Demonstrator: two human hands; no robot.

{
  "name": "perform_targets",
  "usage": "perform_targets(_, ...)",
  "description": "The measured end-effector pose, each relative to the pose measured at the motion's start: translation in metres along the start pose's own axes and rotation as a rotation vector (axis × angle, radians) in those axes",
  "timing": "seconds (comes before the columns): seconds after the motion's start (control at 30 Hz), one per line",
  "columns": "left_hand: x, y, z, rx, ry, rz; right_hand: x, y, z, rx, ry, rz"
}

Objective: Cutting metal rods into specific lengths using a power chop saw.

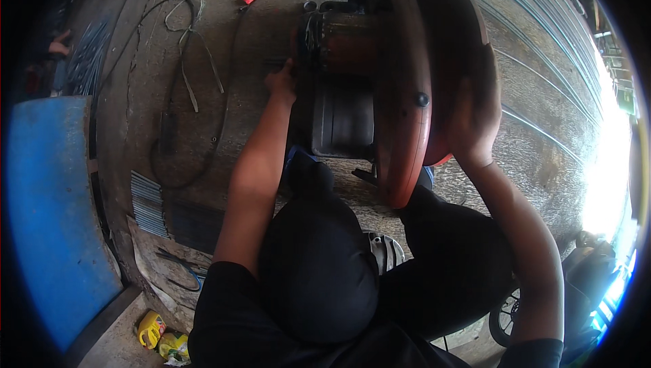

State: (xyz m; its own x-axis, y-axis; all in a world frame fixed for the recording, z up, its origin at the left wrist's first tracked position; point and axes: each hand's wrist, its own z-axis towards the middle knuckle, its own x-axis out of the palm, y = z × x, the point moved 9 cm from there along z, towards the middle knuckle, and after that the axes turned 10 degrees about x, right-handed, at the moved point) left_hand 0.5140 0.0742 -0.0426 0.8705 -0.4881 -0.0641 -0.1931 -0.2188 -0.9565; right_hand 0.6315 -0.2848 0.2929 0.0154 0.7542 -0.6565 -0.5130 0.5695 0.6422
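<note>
Here, a dull reddish, curve-guarded machine (pixel 403 83); left hand (pixel 281 82), right hand (pixel 475 125): each grip unclear.

We see a smooth, faintly glossy finish on the curved, red-brown, metal-looking guard (pixel 408 127) and a matt surface on the dark round disc (pixel 453 35). We find the brown wooden floor (pixel 529 161) rough and worn, the long, thin silver metal rods (pixel 559 39) shiny, and the flat blue panel (pixel 51 191) matt.
</note>
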Motion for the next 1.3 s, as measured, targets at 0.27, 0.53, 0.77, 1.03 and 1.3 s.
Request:
perform_targets(0.27, 0.0, 0.029, 0.019, -0.06, 0.03, -0.099, -0.001, 0.004, 0.0, -0.062, -0.018, 0.018)
perform_targets(0.53, -0.003, 0.016, 0.019, 0.284, 0.13, 0.096, 0.001, 0.005, 0.005, -0.101, 0.022, 0.009)
perform_targets(0.77, -0.001, 0.02, 0.017, 0.129, 0.074, -0.083, 0.003, -0.001, 0.006, 0.027, 0.057, 0.103)
perform_targets(1.03, 0.005, 0.037, 0.012, -0.154, 0.026, -0.489, 0.0, 0.011, 0.025, 0.047, 0.086, 0.213)
perform_targets(1.3, -0.004, 0.035, 0.014, -0.154, -0.12, -0.445, -0.011, 0.016, 0.077, 0.18, 0.12, 0.212)
